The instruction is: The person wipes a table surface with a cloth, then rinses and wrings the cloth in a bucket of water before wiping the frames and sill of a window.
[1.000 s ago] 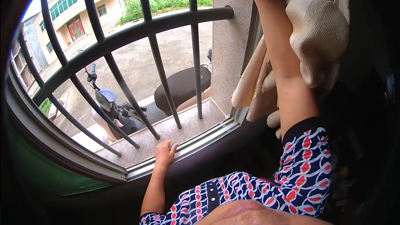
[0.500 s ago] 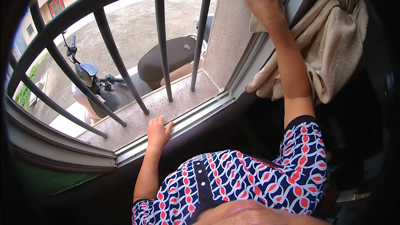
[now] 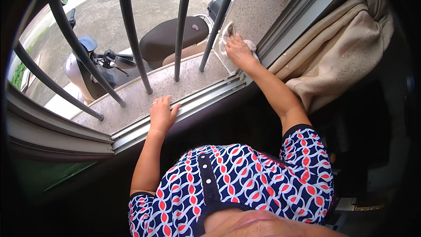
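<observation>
My right hand [image 3: 240, 53] presses a whitish cloth [image 3: 228, 30] against the speckled stone side [image 3: 258, 11] of the window opening, just above its lower corner. Bits of the cloth stick out around the fingers. Over the metal window track [image 3: 210, 91], my left hand [image 3: 162, 114] lies with its fingers stretched onto the stone sill [image 3: 193, 71] and its thumb apart. It holds nothing, and a ring shows on one finger.
Dark window bars [image 3: 180, 30] rise from the sill. Outside, close behind them, stands a scooter with a brown seat [image 3: 169, 37]. A beige curtain [image 3: 337, 57] hangs bunched at the right, beside my right forearm. The window frame [image 3: 52, 127] curves along the left.
My right hand has come down with the cloth from the upper part of the window side to near the lower corner. My left hand stays on the sill; the view has shifted.
</observation>
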`<state>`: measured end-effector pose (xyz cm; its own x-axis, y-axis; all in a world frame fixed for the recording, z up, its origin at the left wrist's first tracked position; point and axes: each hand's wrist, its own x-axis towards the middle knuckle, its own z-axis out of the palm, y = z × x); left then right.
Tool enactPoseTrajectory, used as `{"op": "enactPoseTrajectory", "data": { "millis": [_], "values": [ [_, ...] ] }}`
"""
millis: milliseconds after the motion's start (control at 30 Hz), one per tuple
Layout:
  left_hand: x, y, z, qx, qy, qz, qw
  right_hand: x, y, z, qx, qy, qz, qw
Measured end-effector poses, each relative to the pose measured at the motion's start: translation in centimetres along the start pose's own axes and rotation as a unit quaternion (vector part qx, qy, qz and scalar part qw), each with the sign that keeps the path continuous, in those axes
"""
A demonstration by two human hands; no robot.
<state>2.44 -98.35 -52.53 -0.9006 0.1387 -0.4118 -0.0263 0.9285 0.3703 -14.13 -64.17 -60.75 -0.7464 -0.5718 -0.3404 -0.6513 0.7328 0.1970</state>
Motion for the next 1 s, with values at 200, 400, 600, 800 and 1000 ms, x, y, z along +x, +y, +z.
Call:
{"op": "enactPoseTrajectory", "data": {
  "millis": [200,400,600,800,1000],
  "values": [
    [-3.7,1.0,-9.8,0.006,-0.015,-0.003,1.000,-1.8,-1.3,-9.3,0.363,0.083,0.117,0.921],
    [-3.2,-1.8,-7.2,0.002,-0.002,0.000,1.000,5.1,7.7,-23.0,0.626,0.492,0.280,0.536],
    [2.3,-5.9,1.7,-0.015,-0.029,0.015,0.999,12.9,1.7,-9.7,0.516,0.549,0.191,0.630],
    [0.9,-8.6,2.8,-0.020,-0.006,0.006,1.000,6.7,-4.2,-3.2,0.587,0.061,0.153,0.793],
    [0.8,-9.5,1.0,-0.027,0.020,0.019,0.999,5.4,-9.6,-0.5,0.429,-0.189,0.012,0.883]
  ]
}}
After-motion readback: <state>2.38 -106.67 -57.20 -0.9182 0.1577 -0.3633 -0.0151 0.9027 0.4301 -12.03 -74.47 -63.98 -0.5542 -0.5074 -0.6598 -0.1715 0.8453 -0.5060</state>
